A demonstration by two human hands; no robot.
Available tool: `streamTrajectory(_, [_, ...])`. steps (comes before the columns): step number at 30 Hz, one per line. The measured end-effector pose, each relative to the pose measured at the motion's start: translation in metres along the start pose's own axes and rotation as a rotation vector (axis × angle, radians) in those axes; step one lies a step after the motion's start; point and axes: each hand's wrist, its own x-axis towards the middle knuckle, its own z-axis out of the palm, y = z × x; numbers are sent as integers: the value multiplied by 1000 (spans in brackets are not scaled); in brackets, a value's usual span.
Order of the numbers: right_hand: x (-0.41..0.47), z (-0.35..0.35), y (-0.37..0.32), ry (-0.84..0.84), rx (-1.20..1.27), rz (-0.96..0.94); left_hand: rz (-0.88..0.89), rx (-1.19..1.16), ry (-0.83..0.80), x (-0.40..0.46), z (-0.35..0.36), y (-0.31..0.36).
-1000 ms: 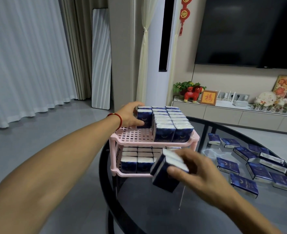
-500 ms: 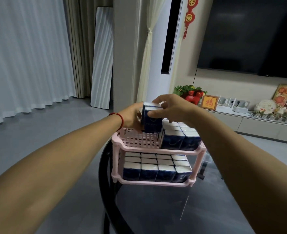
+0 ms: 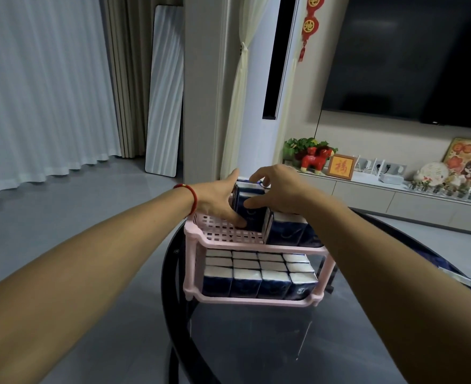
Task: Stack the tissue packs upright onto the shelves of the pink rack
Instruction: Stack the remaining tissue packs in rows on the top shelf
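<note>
Head view: both the left hand [image 3: 217, 200] and right hand [image 3: 280, 189] pinch a tissue pack [image 3: 249, 207], seating it upright at the far left of the pink rack [image 3: 228, 241] top shelf; next, release and fetch another.

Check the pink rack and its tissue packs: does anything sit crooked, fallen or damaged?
Nothing stands out. Packs on the pink rack stand upright in rows; both hands, left hand and right hand, hold one upright pack on the top shelf.

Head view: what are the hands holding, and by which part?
Both hold one upright tissue pack on the pink rack: left hand on its left side, right hand over its top.
</note>
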Motion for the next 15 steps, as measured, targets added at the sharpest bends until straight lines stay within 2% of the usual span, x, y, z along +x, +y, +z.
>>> streamTrajectory(6, [-6,-10,-8,-83,-100,-62,35,-4,83,3,9,1])
streamTrajectory(15, [1,2,-8,12,-184,-82,31,153,149,16,21,-6])
